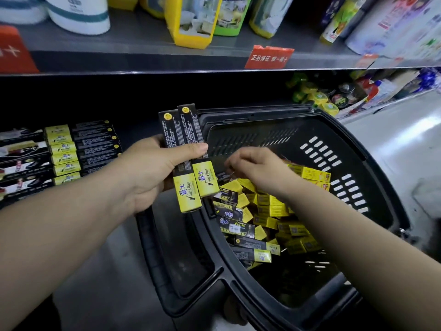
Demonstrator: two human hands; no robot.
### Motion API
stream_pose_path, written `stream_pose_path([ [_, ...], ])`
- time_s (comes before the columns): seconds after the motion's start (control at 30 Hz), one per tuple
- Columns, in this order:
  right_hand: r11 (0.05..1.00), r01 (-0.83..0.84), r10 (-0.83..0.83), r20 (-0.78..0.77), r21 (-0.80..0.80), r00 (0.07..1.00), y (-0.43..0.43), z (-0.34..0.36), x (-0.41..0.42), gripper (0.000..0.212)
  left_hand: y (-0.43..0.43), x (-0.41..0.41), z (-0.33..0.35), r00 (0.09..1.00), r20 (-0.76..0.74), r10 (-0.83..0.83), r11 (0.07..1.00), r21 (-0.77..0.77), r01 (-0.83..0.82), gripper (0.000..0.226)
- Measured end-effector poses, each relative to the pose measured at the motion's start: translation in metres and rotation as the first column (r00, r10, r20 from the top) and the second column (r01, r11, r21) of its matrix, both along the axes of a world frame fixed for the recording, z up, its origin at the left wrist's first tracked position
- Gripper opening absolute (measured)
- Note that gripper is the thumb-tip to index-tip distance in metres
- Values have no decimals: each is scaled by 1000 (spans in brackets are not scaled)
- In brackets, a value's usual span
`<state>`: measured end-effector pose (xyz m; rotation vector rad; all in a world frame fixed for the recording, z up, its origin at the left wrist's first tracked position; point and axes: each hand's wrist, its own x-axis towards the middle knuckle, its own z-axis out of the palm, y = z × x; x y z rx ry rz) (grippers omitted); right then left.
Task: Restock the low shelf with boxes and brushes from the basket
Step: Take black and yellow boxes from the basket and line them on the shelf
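My left hand (152,168) grips two long black-and-yellow boxes (188,163) side by side, held upright over the near left rim of the black plastic basket (346,144). My right hand (257,170) reaches into the basket with fingers curled and pinches the end of another dark box (220,174) lying on the heap. Several black-and-yellow boxes (262,223) fill the basket's bottom. On the low shelf (133,132) at the left, several matching boxes (78,151) lie stacked in rows.
A grey upper shelf (143,58) with yellow and green packages, white rolls and a red price tag (268,57) hangs above. More goods sit on the low shelf at the far right (334,96). Pale floor (405,144) lies right of the basket.
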<state>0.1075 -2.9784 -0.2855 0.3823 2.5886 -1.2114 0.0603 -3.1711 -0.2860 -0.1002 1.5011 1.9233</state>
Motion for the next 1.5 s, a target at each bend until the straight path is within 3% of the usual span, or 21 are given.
stream_pose_path([
  [0.07, 954, -133, 81, 197, 270, 977, 13, -42, -12, 19, -2, -4, -1, 1000, 9, -6, 1000, -9, 6, 62],
  [0.17, 863, -298, 94, 450, 407, 888, 22, -105, -20, 48, -5, -7, -2, 1000, 11, -20, 1000, -6, 20, 64],
  [0.3, 846, -285, 60, 449, 452, 891, 20, -154, -21, 53, -7, -8, -3, 1000, 3, -27, 1000, -10, 27, 64],
  [0.43, 691, -405, 104, 472, 599, 876, 24, -154, -26, 47, -9, -7, -3, 999, 1, -38, 999, -15, 38, 62],
  [0.53, 801, -361, 94, 493, 479, 865, 36, -118, -28, 42, -9, -7, -2, 999, 0, -54, 998, -20, 54, 61],
  [0.67, 952, -193, 57, 480, 237, 875, 45, -39, -14, 51, -11, -8, -2, 997, 5, -72, 997, -23, 72, 61],
  [0.73, 996, -18, -17, 397, 84, 918, 38, -4, -4, 34, -14, -8, -3, 997, 7, -75, 997, -13, 75, 60],
  [0.8, 986, 135, -97, 310, -103, 946, 26, 22, 3, 19, -18, -7, -2, 998, 12, -66, 998, 0, 66, 58],
  [0.9, 877, 237, -138, 255, -417, 957, 1, 45, 8, 28, -27, -2, -1, 999, 21, -42, 999, 6, 42, 56],
  [0.97, 806, 247, -128, 249, -538, 960, -20, 53, 7, 31, -35, 2, 1, 999, 16, -38, 999, 13, 38, 55],
  [1.17, 836, 174, -67, 217, -521, 974, -82, 53, -8, 28, -70, 6, 10, 999, 31, 38, 998, 51, -40, 62],
  [1.27, 800, 193, -60, 245, -567, 968, -107, 47, -18, 24, -91, 3, 12, 993, 44, 112, 991, 63, -114, 66],
  [1.37, 729, 245, -38, 320, -639, 947, -132, 41, -28, 31, -112, 0, 11, 987, 59, 150, 986, 67, -154, 64],
  [1.5, 744, 236, -13, 340, -625, 940, -164, 23, -40, 41, -138, -4, 3, 990, 51, 129, 990, 49, -131, 65],
])
